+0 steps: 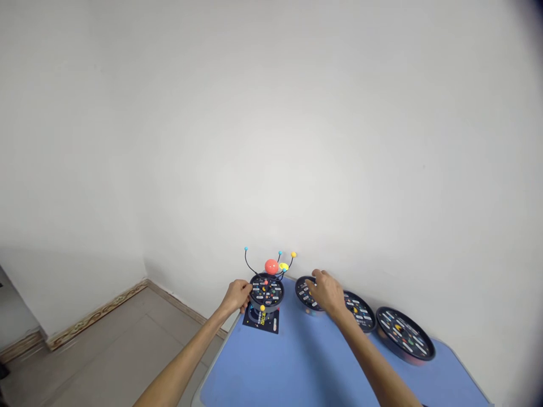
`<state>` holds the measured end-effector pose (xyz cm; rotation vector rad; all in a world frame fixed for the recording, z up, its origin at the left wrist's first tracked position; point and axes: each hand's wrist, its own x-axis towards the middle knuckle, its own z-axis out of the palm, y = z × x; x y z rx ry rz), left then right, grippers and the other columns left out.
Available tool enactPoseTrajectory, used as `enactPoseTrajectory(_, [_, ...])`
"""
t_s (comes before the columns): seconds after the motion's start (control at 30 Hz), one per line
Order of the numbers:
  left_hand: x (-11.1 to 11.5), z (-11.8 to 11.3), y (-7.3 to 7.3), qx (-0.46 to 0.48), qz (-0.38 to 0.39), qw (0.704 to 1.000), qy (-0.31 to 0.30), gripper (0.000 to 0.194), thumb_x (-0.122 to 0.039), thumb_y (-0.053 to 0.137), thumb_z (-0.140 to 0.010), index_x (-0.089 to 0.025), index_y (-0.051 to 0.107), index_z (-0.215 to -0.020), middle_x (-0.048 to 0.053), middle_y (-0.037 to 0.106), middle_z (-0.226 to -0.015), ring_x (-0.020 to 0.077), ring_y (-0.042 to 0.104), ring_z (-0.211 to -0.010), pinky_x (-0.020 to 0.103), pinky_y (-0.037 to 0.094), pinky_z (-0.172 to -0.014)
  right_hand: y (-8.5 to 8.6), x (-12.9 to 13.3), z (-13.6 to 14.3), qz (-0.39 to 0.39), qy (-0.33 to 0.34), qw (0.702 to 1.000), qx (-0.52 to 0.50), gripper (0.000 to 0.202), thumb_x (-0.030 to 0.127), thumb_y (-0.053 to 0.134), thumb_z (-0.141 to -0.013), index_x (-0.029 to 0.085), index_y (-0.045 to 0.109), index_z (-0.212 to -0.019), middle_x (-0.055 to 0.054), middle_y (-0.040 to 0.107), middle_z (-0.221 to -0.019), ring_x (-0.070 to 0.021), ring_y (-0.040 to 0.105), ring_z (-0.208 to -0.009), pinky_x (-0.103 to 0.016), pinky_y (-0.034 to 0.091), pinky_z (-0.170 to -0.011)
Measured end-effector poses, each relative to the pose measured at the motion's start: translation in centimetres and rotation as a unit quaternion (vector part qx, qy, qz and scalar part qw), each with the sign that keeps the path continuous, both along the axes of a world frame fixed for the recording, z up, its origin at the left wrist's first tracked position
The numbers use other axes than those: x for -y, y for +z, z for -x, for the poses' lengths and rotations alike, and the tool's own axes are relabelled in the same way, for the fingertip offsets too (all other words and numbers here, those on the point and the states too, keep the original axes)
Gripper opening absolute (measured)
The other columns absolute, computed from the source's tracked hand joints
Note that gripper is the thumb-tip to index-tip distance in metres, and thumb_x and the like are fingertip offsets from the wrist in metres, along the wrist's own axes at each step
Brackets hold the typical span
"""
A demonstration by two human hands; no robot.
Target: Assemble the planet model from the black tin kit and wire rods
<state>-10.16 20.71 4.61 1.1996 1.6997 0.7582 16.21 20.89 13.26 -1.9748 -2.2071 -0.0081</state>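
Note:
At the table's far left corner stands a solar system model (267, 295), a round black base with thin curved black wires that carry small coloured balls and a larger red ball (271, 267). My left hand (238, 295) grips the left rim of this base, fingers closed around its edge. Partly under the base lies a black printed card (271, 326). To the right, my right hand (328, 289) hovers over a second round black base (306, 294), thumb and fingers apart. The hand hides part of that base, and I cannot tell whether it touches it.
Two more round black bases follow along the wall: one (360, 314) behind my right forearm, and a larger-looking one (405, 333) further right. They stand on a blue table (271, 373) against a white wall (271, 141). Tiled floor (110, 350) shows at the left.

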Motion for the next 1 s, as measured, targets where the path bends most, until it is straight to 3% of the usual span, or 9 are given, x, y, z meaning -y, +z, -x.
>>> enactPoseTrajectory(0.13, [0.1,-0.1,0.2,0.003,-0.002,1.0,0.004,0.032,-0.034,0.059,-0.093,-0.016,0.058,-0.12,0.008,0.061,-0.118,0.0221,0.064,-0.098,0.042,0.055,-0.082,0.0,-0.9,-2.8,0.03,0.03,0.999,0.02,0.073,0.053,0.064,-0.08,0.011,0.047,-0.137,-0.021,0.057,-0.128,-0.0357,0.049,-0.122,-0.039,0.038,-0.094])
enactPoseTrajectory(0.23, [0.2,-0.1,0.4,0.002,-0.005,1.0,0.006,0.032,-0.034,0.059,-0.093,-0.016,0.058,-0.12,0.008,0.061,-0.118,0.0223,0.063,-0.098,0.042,0.055,-0.082,-0.8,-1.6,-3.2,0.071,0.062,0.995,0.035,0.105,0.062,0.076,-0.061,0.01,0.039,-0.144,-0.022,0.055,-0.132,-0.0375,0.045,-0.125,-0.04,0.034,-0.098])
enactPoseTrajectory(0.3, [0.3,-0.2,0.5,0.0,-0.006,1.0,0.007,0.032,-0.034,0.059,-0.093,-0.016,0.058,-0.12,0.009,0.061,-0.119,0.0223,0.063,-0.099,0.042,0.055,-0.083,-1.3,-2.0,-2.9,0.086,0.076,0.992,0.043,0.115,0.065,0.078,-0.054,0.009,0.036,-0.146,-0.023,0.053,-0.133,-0.0385,0.045,-0.126,-0.041,0.032,-0.1])
enactPoseTrajectory(0.6, [0.4,-0.1,0.7,0.0,-0.001,1.0,0.004,0.033,-0.034,0.059,-0.093,-0.016,0.057,-0.121,0.009,0.061,-0.12,0.0228,0.063,-0.1,0.043,0.055,-0.083,-1.6,-2.2,-0.9,0.116,0.088,0.986,0.076,0.11,0.055,0.078,-0.055,0.01,0.036,-0.146,-0.026,0.049,-0.135,-0.04,0.044,-0.126,-0.042,0.03,-0.099])
enactPoseTrajectory(1.0, [0.8,-0.4,1.7,-0.003,0.002,1.0,-0.002,0.033,-0.033,0.059,-0.093,-0.016,0.057,-0.122,0.009,0.06,-0.121,0.023,0.063,-0.101,0.044,0.054,-0.084,-1.4,3.0,0.4,0.12,0.126,0.98,0.1,0.107,0.054,0.076,-0.054,0.009,0.039,-0.144,-0.027,0.052,-0.128,-0.0416,0.047,-0.118,-0.047,0.03,-0.097])
